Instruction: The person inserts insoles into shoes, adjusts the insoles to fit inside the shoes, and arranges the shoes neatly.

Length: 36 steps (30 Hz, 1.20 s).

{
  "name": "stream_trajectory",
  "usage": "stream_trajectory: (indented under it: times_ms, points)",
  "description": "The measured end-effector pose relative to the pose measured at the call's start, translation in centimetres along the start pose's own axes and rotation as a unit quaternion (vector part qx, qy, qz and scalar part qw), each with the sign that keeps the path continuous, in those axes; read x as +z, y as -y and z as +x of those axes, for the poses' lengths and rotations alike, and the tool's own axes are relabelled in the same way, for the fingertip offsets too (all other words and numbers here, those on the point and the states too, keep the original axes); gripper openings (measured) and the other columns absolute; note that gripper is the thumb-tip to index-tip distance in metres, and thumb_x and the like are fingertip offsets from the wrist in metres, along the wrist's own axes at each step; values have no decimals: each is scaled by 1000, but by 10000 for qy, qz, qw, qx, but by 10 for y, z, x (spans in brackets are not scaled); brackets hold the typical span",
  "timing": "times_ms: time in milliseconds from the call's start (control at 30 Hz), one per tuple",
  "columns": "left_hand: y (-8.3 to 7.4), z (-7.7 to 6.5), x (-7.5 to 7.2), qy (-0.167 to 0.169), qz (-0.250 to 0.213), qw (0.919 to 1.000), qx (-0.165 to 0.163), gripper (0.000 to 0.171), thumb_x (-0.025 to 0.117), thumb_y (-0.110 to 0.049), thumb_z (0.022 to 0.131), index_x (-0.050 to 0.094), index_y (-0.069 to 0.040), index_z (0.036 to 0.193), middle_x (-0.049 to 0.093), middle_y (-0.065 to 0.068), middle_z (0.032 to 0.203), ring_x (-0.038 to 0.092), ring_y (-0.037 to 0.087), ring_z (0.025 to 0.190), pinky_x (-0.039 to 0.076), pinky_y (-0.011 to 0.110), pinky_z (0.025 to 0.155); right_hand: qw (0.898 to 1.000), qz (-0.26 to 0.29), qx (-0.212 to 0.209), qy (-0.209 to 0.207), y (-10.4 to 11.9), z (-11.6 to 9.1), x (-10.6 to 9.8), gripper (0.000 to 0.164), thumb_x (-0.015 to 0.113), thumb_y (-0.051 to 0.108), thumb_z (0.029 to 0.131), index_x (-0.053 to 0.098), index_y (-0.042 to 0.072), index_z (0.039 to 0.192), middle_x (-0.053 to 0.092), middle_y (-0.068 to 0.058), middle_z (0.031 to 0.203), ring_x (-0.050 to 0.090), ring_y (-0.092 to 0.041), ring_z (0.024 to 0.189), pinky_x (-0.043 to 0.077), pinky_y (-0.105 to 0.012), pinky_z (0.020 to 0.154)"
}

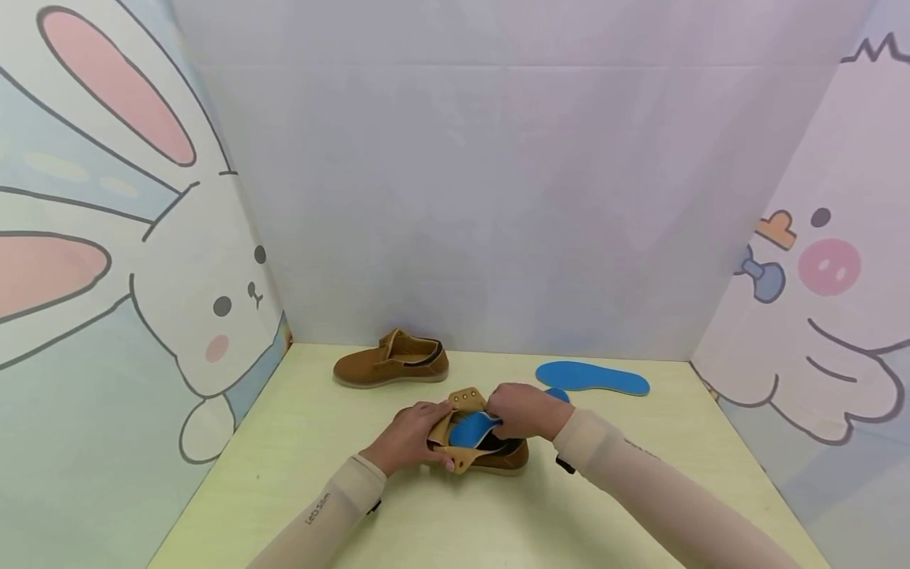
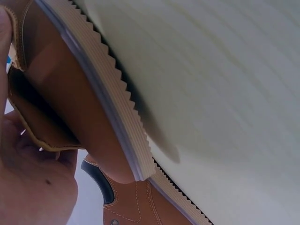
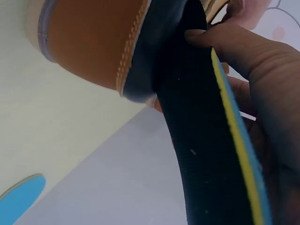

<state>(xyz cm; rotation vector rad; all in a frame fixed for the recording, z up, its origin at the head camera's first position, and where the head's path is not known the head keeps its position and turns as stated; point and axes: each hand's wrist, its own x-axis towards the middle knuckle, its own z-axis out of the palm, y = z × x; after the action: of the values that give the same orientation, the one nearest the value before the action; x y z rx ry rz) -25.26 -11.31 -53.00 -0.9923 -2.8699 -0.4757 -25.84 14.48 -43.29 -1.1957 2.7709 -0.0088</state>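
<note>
A brown lace-up shoe (image 1: 508, 461) stands on the table with its opening spread and its eyelet flaps folded outward. My left hand (image 1: 405, 439) grips it near the toe, fingers and thumb on the flaps; the left wrist view shows this hand (image 2: 37, 180) at the flap's edge. My right hand (image 1: 524, 409) pinches a blue insole (image 1: 471, 431), whose front part lies inside the shoe's opening. The insole's other end sticks out behind that hand. In the right wrist view its dark underside (image 3: 201, 126) and yellow edge show, with the thumb on the dark side.
The matching brown shoe (image 1: 377, 367) stands farther back to the left. A second blue insole (image 1: 593, 377) lies flat at the back right. A pale wall (image 1: 490, 205) closes off the back of the table, and printed cartoon panels (image 1: 181, 332) stand at both sides.
</note>
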Motion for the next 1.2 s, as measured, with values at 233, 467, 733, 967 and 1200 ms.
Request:
stream_trajectory:
  times_ms: [233,467,733,967,1200]
  points:
    - [-1,0,-1,44,-79,9999,-71,110,75,-73,69,44,-13,155,54,6,146,50,26,133,44,46,108,9996,-278,-65,-73,6,9,7,31,78,17,89,55,19,68,43,8,61,35,-7,55,31,-25,54]
    - [0,1,0,5,-112,9999,-119,110,75,-74,69,44,-14,155,54,6,147,50,25,133,44,46,108,9976,-595,-256,-261,11,21,14,26,79,20,90,61,18,72,47,9,62,42,-6,56,38,-23,53]
    - [1,-1,1,-12,-163,9998,-111,110,72,-76,69,45,-14,155,54,5,147,50,25,134,43,47,108,9974,-676,-126,-223,18,34,25,16,78,27,92,70,16,82,55,8,66,47,-7,60,45,-25,57]
    - [1,-2,2,-55,-126,9999,-35,109,72,-75,69,45,-15,155,54,4,147,51,24,132,44,47,106,9968,-754,-151,-207,21,41,32,12,78,27,92,75,16,89,62,8,72,55,-6,63,50,-25,60]
    - [2,-3,2,-199,-46,9998,60,109,72,-75,69,45,-14,155,54,4,146,52,23,131,46,47,104,9961,-840,-184,-201,25,46,34,13,78,27,92,75,15,89,62,5,73,51,-5,61,46,-24,56]
